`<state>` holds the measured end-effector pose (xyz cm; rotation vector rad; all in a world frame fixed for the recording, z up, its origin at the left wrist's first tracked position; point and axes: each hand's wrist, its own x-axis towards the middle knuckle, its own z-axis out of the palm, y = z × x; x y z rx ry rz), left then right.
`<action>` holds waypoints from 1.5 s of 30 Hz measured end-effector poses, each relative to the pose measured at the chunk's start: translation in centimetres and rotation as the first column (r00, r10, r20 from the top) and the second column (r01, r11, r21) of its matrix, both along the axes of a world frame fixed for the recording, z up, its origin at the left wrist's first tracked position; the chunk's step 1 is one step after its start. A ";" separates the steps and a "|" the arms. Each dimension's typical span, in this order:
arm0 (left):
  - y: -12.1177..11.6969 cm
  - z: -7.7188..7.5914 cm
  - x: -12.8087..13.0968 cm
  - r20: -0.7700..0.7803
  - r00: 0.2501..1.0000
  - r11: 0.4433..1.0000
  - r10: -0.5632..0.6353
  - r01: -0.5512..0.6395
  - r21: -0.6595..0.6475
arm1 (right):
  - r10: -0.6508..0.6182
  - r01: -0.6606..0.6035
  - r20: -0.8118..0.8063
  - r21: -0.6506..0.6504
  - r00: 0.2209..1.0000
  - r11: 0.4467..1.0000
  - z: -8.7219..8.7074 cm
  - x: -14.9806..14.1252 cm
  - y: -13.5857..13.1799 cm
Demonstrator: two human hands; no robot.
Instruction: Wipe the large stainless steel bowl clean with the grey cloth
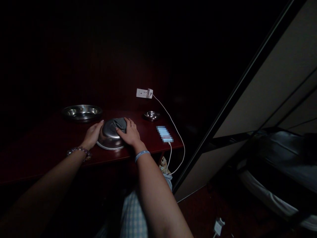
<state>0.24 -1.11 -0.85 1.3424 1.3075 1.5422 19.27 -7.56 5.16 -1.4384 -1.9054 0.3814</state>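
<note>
A shiny metal bowl (109, 132) rests upside down on the dark red table (151, 145), near its front edge. On its left side lies my left hand (92, 135), gripping the bowl's wall. My right hand (130, 132) presses a grey cloth (120, 123) onto the bowl's upturned base, its fingers closed over the cloth. Part of the cloth is hidden under those fingers. Behind the bowl to the left stands a wide metal dish (82, 113), and a small metal bowl (152, 115) sits behind it to the right.
A phone (164, 134) lies at the table's right end. Its white cable (183, 145) hangs past the edge and loops up to a charger (150, 93) in the wall socket (141, 93). A dark-framed panel (237, 92) leans across the right. A white object (219, 226) lies on the floor.
</note>
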 end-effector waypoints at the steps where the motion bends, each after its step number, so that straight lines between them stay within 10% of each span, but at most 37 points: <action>1: 0.0 0.0 0.0 0.013 1.000 1.000 0.005 -0.005 -0.012 | 0.002 -0.002 -0.006 -0.004 1.000 1.000 0.0 0.0 0.0; 45: -0.1 1.2 0.8 0.091 0.991 0.995 -0.098 0.096 0.018 | -0.062 0.063 0.025 -0.055 0.998 0.996 0.6 -0.4 -0.3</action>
